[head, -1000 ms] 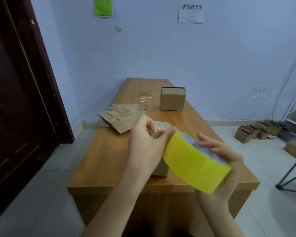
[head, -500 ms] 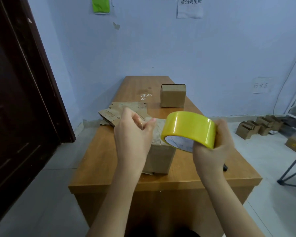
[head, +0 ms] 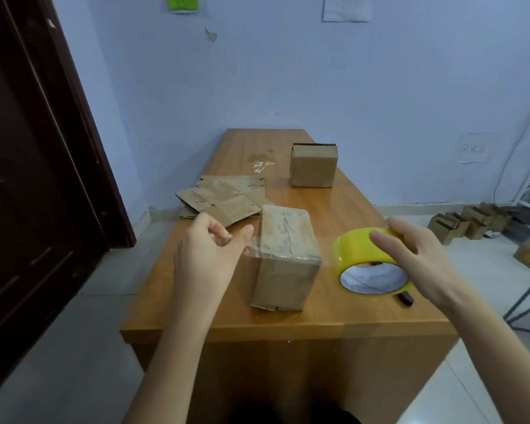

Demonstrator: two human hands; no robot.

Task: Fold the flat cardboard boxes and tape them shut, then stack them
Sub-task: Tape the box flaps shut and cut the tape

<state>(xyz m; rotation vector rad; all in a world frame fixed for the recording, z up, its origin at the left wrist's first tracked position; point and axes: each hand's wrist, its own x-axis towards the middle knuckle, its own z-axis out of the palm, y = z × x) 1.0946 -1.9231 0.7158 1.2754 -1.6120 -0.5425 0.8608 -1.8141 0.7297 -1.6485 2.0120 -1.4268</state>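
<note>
A folded cardboard box stands on the wooden table near its front edge. My left hand pinches the free end of a clear strip of tape just left of the box. The strip runs across the box's top near its front edge to the yellow tape roll, which my right hand grips to the right of the box. A stack of flat cardboard boxes lies behind my left hand. Another folded box stands at the far right of the table.
A small dark object lies on the table under the roll. A scrap of tape sits on the far tabletop. A dark door is on the left. Several small boxes and a tripod leg are on the floor at right.
My hands have moved apart and down, drawing a strip of tape out over the box's top. The roll has gone from in front of the box to its right side.
</note>
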